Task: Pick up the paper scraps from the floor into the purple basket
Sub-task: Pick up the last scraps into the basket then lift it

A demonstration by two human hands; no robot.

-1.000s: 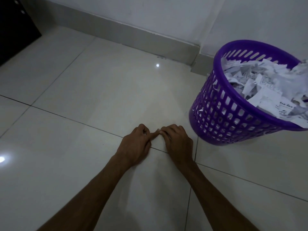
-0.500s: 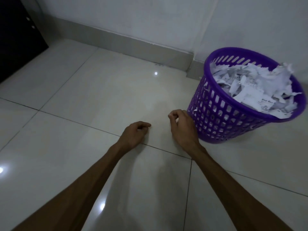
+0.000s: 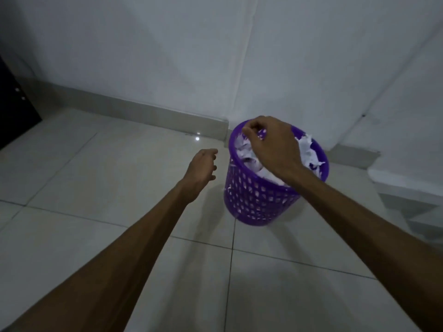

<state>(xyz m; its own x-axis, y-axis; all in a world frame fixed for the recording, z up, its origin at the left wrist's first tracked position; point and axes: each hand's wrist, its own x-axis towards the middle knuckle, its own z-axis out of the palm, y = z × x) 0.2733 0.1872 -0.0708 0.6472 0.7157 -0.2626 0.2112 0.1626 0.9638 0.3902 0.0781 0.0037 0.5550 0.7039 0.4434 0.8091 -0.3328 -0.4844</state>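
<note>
The purple basket stands on the pale tiled floor near the wall corner, filled to the rim with white paper scraps. My right hand hovers over the basket's mouth, its fingers curled with the tips pinched together on a small scrap; the hand hides most of that scrap. My left hand is in the air just left of the basket, apart from it, with loosely curled fingers that hold nothing. No loose scraps show on the floor tiles in view.
White walls meet in a corner behind the basket, with a grey skirting board along the floor. A dark piece of furniture sits at the far left edge. A low white ledge lies to the right.
Both hands have risen off the floor. My right hand moved up and right to above the basket's mouth, and my left hand lifted beside the basket. The view tilted up toward the wall.
</note>
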